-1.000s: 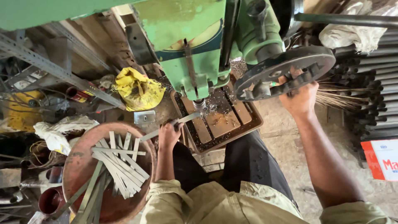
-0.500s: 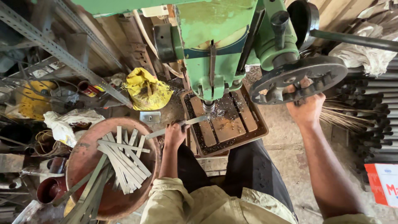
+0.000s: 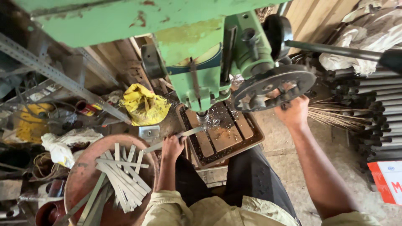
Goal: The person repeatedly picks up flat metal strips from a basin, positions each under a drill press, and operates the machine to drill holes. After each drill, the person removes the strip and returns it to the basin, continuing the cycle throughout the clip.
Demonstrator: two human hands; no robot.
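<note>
While the left hand grips a metal strip under the drill bit, the right hand, at three o'clock, clasps the feed wheel: drilling step; next move calls for steady downfeed.

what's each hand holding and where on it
Left hand grips a flat metal strip at its near end. Right hand grasps the drill's feed wheel at its lower rim.

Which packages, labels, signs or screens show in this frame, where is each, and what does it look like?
Printed sign or box panel: bottom right edge on the floor, flat rectangle, white with red border and blue lettering, partly cut off.
Plate on the drill press: front of the green head, curved, cream and blue, half hidden.
Yellow bag: left of the drill table, crumpled.
No screens.
</note>
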